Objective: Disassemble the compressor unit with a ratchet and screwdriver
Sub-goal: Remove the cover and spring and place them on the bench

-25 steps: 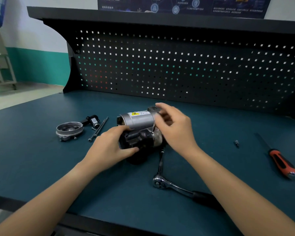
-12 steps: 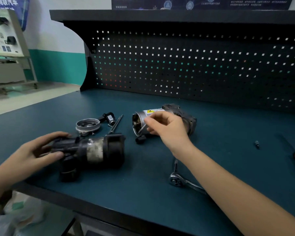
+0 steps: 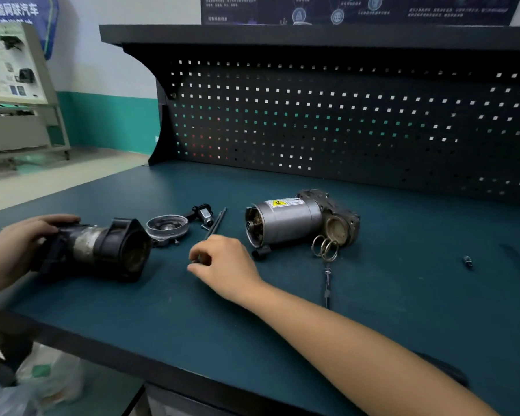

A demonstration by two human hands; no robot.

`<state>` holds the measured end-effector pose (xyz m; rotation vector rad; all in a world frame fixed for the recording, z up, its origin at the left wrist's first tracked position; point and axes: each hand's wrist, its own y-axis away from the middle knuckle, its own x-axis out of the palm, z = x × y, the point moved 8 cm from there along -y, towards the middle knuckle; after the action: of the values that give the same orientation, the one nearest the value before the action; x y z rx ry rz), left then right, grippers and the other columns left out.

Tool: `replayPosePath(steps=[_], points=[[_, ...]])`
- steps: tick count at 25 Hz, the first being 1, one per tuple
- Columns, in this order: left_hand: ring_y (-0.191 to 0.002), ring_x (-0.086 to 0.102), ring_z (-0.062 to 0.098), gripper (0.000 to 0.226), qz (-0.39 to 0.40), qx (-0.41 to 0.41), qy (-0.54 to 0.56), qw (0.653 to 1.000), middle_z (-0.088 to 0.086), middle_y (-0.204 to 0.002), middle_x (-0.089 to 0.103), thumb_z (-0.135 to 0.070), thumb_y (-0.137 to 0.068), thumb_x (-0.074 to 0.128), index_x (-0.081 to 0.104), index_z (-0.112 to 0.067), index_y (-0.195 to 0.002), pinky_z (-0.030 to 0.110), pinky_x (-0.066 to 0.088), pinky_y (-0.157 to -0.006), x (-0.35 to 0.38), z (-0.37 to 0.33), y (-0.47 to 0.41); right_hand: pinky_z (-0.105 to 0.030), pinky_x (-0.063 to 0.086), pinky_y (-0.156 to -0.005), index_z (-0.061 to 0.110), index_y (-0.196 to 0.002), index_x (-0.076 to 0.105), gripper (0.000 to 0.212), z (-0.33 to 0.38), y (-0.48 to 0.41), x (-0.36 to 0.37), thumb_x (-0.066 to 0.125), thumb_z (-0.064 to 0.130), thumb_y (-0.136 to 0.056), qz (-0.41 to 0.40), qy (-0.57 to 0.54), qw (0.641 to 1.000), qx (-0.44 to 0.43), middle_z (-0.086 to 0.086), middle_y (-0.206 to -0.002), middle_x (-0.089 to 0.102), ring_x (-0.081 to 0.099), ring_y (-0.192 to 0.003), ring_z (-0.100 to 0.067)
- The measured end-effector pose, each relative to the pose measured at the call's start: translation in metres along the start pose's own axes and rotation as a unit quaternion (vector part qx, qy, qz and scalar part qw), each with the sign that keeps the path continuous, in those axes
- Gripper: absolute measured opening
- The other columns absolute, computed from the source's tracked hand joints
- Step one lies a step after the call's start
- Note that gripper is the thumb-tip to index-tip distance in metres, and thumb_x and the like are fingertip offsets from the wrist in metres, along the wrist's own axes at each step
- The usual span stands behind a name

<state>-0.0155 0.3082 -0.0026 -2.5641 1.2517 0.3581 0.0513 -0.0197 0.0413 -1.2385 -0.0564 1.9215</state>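
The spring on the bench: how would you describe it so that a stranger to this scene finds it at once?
On the blue-green bench top below the pegboard, find the silver cylinder with the yellow label. The spring lies in front of its right end, by the round opening in the dark housing. It alone is open wire loops; its neighbours are solid parts.

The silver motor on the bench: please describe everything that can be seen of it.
The motor is a silver metal cylinder lying on its side on the bench. Its open left end shows brass-coloured inner parts. A yellow warning label sits on top. Its right end joins a dark, dirty housing, by which a spring lies. Nothing holds it.
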Motion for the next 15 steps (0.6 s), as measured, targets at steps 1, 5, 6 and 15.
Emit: replayPosePath(steps=[1, 5, 6, 15], points=[[-0.117, 0.053, 0.030, 0.029, -0.013, -0.001, -0.010, 1.000, 0.011, -0.123, 0.060, -0.011, -0.091, 0.044, 0.064, -0.017, -0.112, 0.051, 0.037, -0.105, 0.003, -0.006, 0.002, -0.027, 0.040, -0.075, 0.012, -0.096, 0.070, 0.015, -0.001, -0.007, 0.008, 0.064, 0.018, -0.084, 0.004, 0.012, 1.000, 0.007, -0.007, -0.096, 0.062, 0.056, -0.092, -0.024], [-0.078, 0.061, 0.001, 0.017, -0.094, 0.064, -0.044, 0.993, 0.002, -0.099, 0.067, -0.018, -0.094, 0.051, 0.068, -0.016, -0.093, 0.023, 0.047, -0.077, 0.016, -0.050, 0.014, -0.028, 0.042, -0.079, 0.011, -0.099, 0.069, 0.018, -0.016, -0.027, 0.022, 0.063, 0.022, -0.086, -0.020, 0.017, 0.998, 0.066, -0.006, -0.103, 0.066, 0.057, -0.099, -0.025], [-0.071, 0.058, -0.003, 0.014, -0.101, 0.082, -0.067, 0.989, 0.002, -0.095, 0.068, -0.019, -0.093, 0.055, 0.068, -0.015, -0.091, 0.020, 0.045, -0.073, 0.021, -0.057, 0.013, -0.029, 0.043, -0.080, 0.012, -0.100, 0.069, 0.019, -0.018, -0.031, 0.024, 0.063, 0.024, -0.087, -0.025, 0.021, 0.997, 0.072, -0.005, -0.103, 0.067, 0.058, -0.100, -0.024], [-0.106, 0.059, 0.028, 0.045, -0.192, 0.233, -0.248, 0.921, 0.007, -0.109, 0.067, -0.049, -0.082, 0.044, 0.067, -0.013, -0.098, 0.055, 0.029, -0.100, 0.054, -0.097, 0.074, -0.033, 0.038, -0.092, 0.015, -0.116, 0.065, 0.028, -0.020, -0.041, 0.043, 0.056, 0.025, -0.091, 0.002, 0.084, 0.996, 0.038, -0.006, -0.113, 0.066, 0.053, -0.111, -0.024]])
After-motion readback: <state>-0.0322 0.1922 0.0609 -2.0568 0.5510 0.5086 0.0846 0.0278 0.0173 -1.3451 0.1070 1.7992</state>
